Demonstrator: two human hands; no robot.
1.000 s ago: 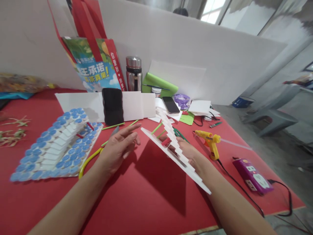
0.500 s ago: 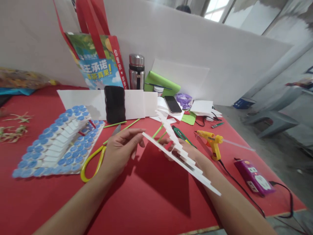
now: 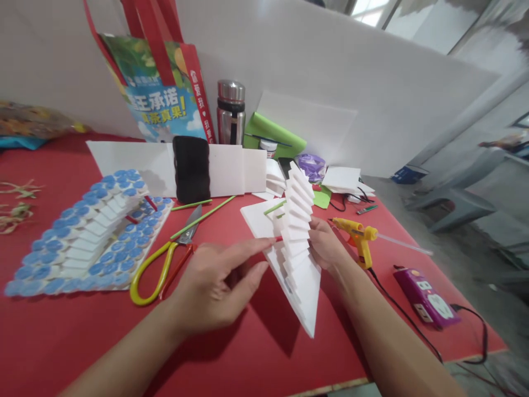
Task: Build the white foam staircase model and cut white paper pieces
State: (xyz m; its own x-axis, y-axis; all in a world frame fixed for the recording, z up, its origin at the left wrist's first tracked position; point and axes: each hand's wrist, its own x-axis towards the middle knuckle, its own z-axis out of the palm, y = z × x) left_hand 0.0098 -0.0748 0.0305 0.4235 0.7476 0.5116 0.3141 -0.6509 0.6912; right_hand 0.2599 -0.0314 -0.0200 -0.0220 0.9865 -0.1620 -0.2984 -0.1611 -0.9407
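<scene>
My right hand [image 3: 326,242] grips a small white model staircase [image 3: 297,218] from its right side, holding it tilted above the table. Pale steps climb over a flat white base board [image 3: 258,218], with green sticks [image 3: 275,207] and a bit of red under the flight. My left hand [image 3: 225,281] is at the model's left, index finger stretched out to the red bit and thumb apart from it. Left of that hand lie scissors [image 3: 165,264] with yellow and red handles. A second staircase model [image 3: 93,237], edged with blue-topped discs, rests at the left.
To the right are a yellow glue gun [image 3: 357,237] with a cord and a purple power box [image 3: 427,298]. Behind stand a black object [image 3: 191,170], white boards [image 3: 225,170], a steel flask [image 3: 231,113] and a printed bag [image 3: 155,88].
The staircase model has been turned so its steps face me and its base shows at the left. My left index finger has moved onto the red bit.
</scene>
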